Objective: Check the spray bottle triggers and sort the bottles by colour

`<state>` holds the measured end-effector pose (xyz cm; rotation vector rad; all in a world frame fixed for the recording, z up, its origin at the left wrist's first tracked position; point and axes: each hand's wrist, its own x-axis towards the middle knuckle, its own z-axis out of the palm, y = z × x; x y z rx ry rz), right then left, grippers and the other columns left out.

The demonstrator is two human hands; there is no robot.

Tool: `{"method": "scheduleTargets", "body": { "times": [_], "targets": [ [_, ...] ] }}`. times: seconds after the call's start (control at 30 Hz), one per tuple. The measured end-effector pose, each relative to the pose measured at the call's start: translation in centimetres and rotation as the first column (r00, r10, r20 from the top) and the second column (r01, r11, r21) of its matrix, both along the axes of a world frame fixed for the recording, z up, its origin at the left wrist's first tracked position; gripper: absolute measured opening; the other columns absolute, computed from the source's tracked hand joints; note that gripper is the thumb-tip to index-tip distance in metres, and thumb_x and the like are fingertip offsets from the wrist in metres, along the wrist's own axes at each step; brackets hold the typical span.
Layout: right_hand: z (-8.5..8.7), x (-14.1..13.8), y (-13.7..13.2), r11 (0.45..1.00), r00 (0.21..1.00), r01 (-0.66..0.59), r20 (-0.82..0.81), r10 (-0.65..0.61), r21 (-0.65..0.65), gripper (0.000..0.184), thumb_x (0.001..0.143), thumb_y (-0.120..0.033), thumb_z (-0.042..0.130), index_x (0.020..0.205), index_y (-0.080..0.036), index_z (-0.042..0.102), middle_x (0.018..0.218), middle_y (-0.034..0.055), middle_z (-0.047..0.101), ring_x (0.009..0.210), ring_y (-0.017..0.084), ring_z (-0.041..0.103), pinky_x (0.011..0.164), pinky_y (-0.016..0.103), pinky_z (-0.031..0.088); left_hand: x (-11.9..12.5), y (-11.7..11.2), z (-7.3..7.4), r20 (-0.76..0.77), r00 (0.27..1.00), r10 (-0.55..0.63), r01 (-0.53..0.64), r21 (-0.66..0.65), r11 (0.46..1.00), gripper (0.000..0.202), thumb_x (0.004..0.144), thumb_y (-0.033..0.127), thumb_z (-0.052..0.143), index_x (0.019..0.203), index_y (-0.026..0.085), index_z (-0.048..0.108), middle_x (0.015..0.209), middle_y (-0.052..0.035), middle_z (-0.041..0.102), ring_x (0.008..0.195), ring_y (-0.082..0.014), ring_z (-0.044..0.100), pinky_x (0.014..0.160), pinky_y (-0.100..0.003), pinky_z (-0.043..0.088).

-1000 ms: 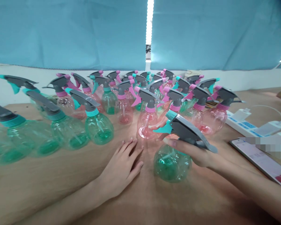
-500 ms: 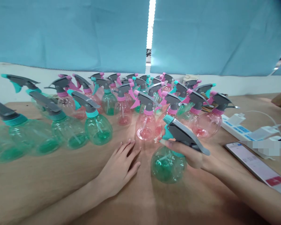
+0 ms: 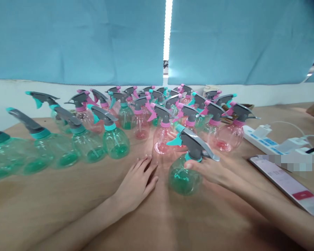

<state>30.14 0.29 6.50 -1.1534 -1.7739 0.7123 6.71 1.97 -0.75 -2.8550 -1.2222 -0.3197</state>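
My right hand [image 3: 209, 169] is around the neck of a spray bottle [image 3: 184, 179] with a clear green body, teal collar and trigger, and grey head. The thumb presses at the shoulder just below the collar; the fingers reach behind the neck, partly hidden by the head. Upright, the bottle has its nozzle pointing left. Beside it, my left hand [image 3: 137, 183] lies flat on the wooden table [image 3: 146, 230], fingers apart, holding nothing. Just beyond the hands stand a pink spray bottle [image 3: 162, 139] and a green spray bottle [image 3: 116, 143].
Several more green and pink spray bottles stand in rows at the left and back. To the right are a phone [image 3: 285, 184] and a white power strip [image 3: 264, 141] with plugs and cables. Blue curtains [image 3: 81, 42] hang behind the table.
The held spray bottle has shifted slightly away from me, and its head has turned a little. My right thumb has moved down from the trigger area to the shoulder. My left hand stays put.
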Motion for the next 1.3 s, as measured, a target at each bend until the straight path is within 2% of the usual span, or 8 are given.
{"method": "scheduleTargets", "body": {
  "times": [0.1,0.23,0.33,0.47,0.6,0.73,0.93,1.3],
  "targets": [
    [-1.5,1.0,-0.8,0.999,0.999,0.017,0.035,-0.018,0.028,0.037,0.074,-0.062,0.063,0.079,-0.026,0.054,0.069,0.0004,0.053,0.070,0.022,0.055,0.067,0.037,0.049,0.0,-0.3,0.0,-0.005,1.000,0.001,-0.001,0.004,1.000,0.041,0.100,0.031,0.044,0.134,0.011,0.050,0.142,-0.0174,0.048,0.134,-0.0309,0.039,0.108,-0.050,0.032],
    [-3.3,2.4,-2.2,0.983,0.973,0.063,0.211,-0.099,0.174,0.052,0.068,-0.059,0.073,0.104,-0.025,0.057,0.095,0.0051,0.065,0.097,0.030,0.062,0.089,0.046,0.049,0.0,-0.5,0.0,-0.005,1.000,-0.009,0.009,0.002,1.000,0.039,0.099,0.030,0.045,0.133,0.012,0.051,0.141,-0.0170,0.048,0.134,-0.0309,0.039,0.107,-0.049,0.034],
    [-3.9,2.7,-3.2,0.961,0.938,0.151,0.274,-0.213,0.231,0.057,0.072,-0.055,0.072,0.113,-0.022,0.050,0.106,0.0098,0.065,0.098,0.031,0.064,0.082,0.046,0.053,-0.1,-0.8,0.1,-0.001,1.000,-0.022,0.022,-0.003,1.000,0.039,0.099,0.030,0.046,0.132,0.011,0.052,0.141,-0.0177,0.048,0.134,-0.0314,0.039,0.107,-0.050,0.034],
    [-3.9,1.7,-3.1,0.963,0.922,0.160,0.316,-0.224,0.217,0.055,0.075,-0.052,0.070,0.116,-0.022,0.048,0.105,0.0098,0.067,0.097,0.030,0.066,0.079,0.045,0.055,-0.6,-1.6,0.4,0.008,0.999,-0.052,0.052,-0.010,0.999,0.040,0.097,0.030,0.048,0.134,0.013,0.051,0.141,-0.0163,0.049,0.134,-0.0301,0.040,0.108,-0.049,0.033],
    [-3.9,-0.3,-1.4,0.952,0.901,0.139,0.363,-0.236,0.272,0.062,0.073,-0.057,0.070,0.118,-0.020,0.047,0.109,0.0122,0.062,0.101,0.031,0.062,0.082,0.049,0.052,-1.9,-2.9,0.6,0.026,0.998,-0.052,0.052,0.010,0.999,0.039,0.096,0.030,0.048,0.130,0.012,0.054,0.138,-0.0168,0.052,0.130,-0.0311,0.045,0.103,-0.048,0.040],
    [-3.3,-3.5,0.8,0.945,0.845,0.091,0.477,-0.241,0.315,0.066,0.075,-0.064,0.064,0.115,-0.013,0.052,0.108,0.0159,0.060,0.100,0.031,0.059,0.081,0.048,0.052,-3.7,-3.7,0.4,0.010,0.999,0.031,-0.032,0.090,0.995,0.039,0.093,0.027,0.047,0.126,0.009,0.058,0.133,-0.0171,0.057,0.124,-0.0321,0.052,0.095,-0.046,0.048],
    [-1.8,-8.2,4.0,0.913,0.763,0.068,0.569,-0.307,0.401,0.071,0.077,-0.065,0.060,0.118,-0.007,0.055,0.119,0.0206,0.063,0.114,0.035,0.056,0.092,0.049,0.047,-5.7,-3.6,0.2,0.031,0.998,0.054,-0.057,0.084,0.995,0.040,0.090,0.029,0.049,0.124,0.011,0.061,0.132,-0.0147,0.059,0.121,-0.0314,0.054,0.095,-0.044,0.049],
    [-0.4,-9.8,5.9,0.945,0.687,0.211,0.650,-0.325,0.250,0.069,0.080,-0.060,0.059,0.123,-0.007,0.050,0.079,0.0120,0.072,0.076,0.033,0.068,0.063,0.040,0.049,-6.1,-3.6,-0.1,0.102,0.995,0.017,-0.027,0.093,0.995,0.038,0.091,0.032,0.049,0.121,0.014,0.063,0.130,-0.0110,0.061,0.119,-0.0301,0.055,0.098,-0.042,0.045]
  ]
}}
